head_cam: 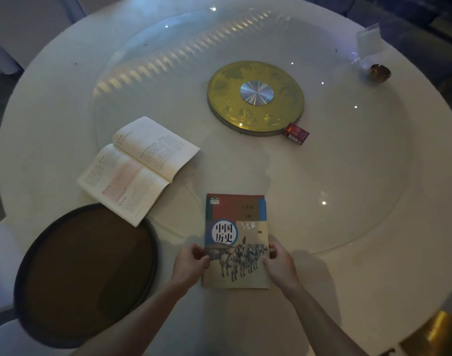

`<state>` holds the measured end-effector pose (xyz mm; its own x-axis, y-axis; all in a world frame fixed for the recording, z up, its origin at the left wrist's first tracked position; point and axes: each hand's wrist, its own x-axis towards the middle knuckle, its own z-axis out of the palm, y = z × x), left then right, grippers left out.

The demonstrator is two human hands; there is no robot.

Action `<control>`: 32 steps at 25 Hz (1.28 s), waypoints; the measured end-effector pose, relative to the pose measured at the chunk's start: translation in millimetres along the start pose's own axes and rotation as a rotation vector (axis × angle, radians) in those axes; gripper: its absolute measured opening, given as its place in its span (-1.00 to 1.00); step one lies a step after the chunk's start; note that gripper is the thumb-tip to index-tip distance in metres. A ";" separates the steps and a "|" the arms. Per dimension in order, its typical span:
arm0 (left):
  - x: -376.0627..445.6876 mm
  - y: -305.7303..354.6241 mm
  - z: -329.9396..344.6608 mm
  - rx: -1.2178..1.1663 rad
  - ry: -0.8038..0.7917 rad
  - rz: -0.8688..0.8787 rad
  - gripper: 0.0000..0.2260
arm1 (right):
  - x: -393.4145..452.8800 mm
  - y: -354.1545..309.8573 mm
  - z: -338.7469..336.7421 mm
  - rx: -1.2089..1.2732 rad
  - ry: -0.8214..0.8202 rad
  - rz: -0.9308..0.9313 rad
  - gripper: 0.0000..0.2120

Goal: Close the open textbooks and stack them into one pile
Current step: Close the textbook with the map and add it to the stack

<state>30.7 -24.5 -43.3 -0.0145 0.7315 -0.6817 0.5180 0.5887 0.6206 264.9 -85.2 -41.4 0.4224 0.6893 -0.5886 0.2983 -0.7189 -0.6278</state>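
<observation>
A closed history textbook (236, 227) with horses on its cover lies flat on the white round table (348, 278) near its front edge. My left hand (191, 263) grips the book's left edge and my right hand (280, 263) grips its right edge, both near the lower half of the cover. An open textbook (137, 168) lies to the upper left, pages up, its near corner overlapping a dark tray.
A dark round tray (86, 273) sits at the front left. A glass turntable with a gold hub (255, 97) fills the table's middle, a small red box (296, 133) beside the hub. A small bowl (379, 71) and a clear card stand (368, 39) are at the far right.
</observation>
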 end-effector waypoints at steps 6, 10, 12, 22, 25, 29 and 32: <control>-5.7 4.5 -5.2 0.115 -0.007 0.134 -0.73 | -12.8 6.0 13.7 -0.291 0.150 -0.037 -0.68; -3.4 7.9 -4.1 0.161 -0.056 0.169 -0.79 | -18.0 3.7 19.4 -0.135 0.123 0.028 -0.66; -0.4 8.9 -3.1 0.193 -0.065 0.172 -0.80 | -14.9 2.2 21.8 -0.129 0.151 0.070 -0.74; 14.6 37.3 12.1 -0.037 -0.020 -0.037 -0.73 | 21.0 -8.6 11.1 -0.081 0.056 0.256 -0.79; 23.9 49.9 14.6 -0.081 -0.025 -0.087 -0.73 | 31.8 -11.6 7.2 -0.042 0.047 0.283 -0.77; 39.2 73.5 12.3 -0.099 -0.029 -0.066 -0.73 | 52.3 -33.4 -4.5 -0.033 0.054 0.260 -0.81; 51.6 99.4 9.7 -0.116 -0.041 -0.011 -0.65 | 74.2 -53.5 -10.6 -0.028 0.087 0.204 -0.80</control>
<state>89.7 68.4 -20.6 0.0169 0.7113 -0.7027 0.4152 0.6344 0.6521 289.4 3.4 -46.1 0.5480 0.5202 -0.6551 0.2221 -0.8455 -0.4856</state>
